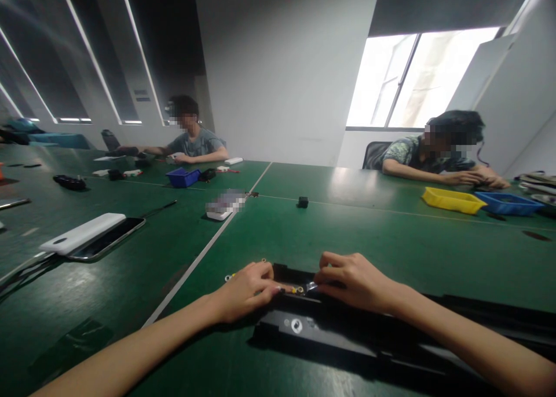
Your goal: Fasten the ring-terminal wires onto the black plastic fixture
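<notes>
A long black channel-shaped housing (332, 331) lies in front of me on the green table. A round light-coloured spot shows on its near part. Over its left end my left hand (248, 288) is closed, pinching a yellow-sleeved ring terminal (298, 291) whose ring points right. Other small ring ends stick out behind and left of that hand; where their leads run is hidden. My right hand (354, 278) is closed at the housing's far side, its fingertips on a small shiny clear piece (311, 287) beside the terminal. Its exact kind is too small to tell.
On the left lie a white power bank (87, 233), a phone (108, 240) and cables. A small black block (303, 201) stands ahead. Yellow (454, 201) and blue (506, 204) trays are at right, a dark blue bin (183, 178) at left. Two people sit across the table.
</notes>
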`<state>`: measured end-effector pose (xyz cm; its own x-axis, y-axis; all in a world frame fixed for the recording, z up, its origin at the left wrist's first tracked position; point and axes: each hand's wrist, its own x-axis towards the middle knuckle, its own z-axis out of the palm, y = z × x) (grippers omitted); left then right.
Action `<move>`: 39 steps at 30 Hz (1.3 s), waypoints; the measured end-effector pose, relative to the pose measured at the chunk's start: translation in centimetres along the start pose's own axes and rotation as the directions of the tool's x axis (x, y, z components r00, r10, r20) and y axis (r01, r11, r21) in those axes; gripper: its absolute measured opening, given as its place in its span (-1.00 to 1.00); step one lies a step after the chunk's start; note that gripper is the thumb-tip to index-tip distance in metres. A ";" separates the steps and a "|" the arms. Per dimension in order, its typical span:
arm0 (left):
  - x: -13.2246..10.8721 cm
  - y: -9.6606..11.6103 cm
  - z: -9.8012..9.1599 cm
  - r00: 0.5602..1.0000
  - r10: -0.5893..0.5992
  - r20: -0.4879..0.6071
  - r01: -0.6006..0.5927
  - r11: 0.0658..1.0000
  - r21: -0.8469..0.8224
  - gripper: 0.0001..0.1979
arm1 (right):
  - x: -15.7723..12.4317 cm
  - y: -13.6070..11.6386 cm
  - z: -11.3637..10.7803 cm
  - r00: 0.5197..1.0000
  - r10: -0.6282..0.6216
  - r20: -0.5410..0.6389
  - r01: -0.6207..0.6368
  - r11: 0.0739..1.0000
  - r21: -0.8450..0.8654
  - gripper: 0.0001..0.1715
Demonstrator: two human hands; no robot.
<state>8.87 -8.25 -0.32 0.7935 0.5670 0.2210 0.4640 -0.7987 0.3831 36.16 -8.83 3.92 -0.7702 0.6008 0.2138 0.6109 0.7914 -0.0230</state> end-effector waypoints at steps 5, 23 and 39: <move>-0.1 0.0 -0.1 1.000 0.006 -0.001 -0.006 1.000 0.001 -0.52 | 0.0 0.0 0.0 1.000 -0.004 -0.008 0.004 1.000 -0.007 -0.79; -0.1 0.0 0.0 1.000 -0.001 -0.006 0.001 1.000 0.006 -0.48 | 0.1 0.1 0.1 1.000 -0.012 -0.012 0.012 1.000 -0.010 -0.77; 0.0 0.1 -0.1 1.000 0.026 -0.007 -0.025 0.999 0.030 -0.59 | 0.0 0.1 0.0 1.000 -0.026 0.001 0.026 1.000 0.009 -0.73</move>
<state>8.89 -8.32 -0.19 0.8024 0.5478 0.2369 0.4553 -0.8185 0.3505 36.16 -8.75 3.90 -0.7859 0.5805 0.2130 0.5892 0.8075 -0.0264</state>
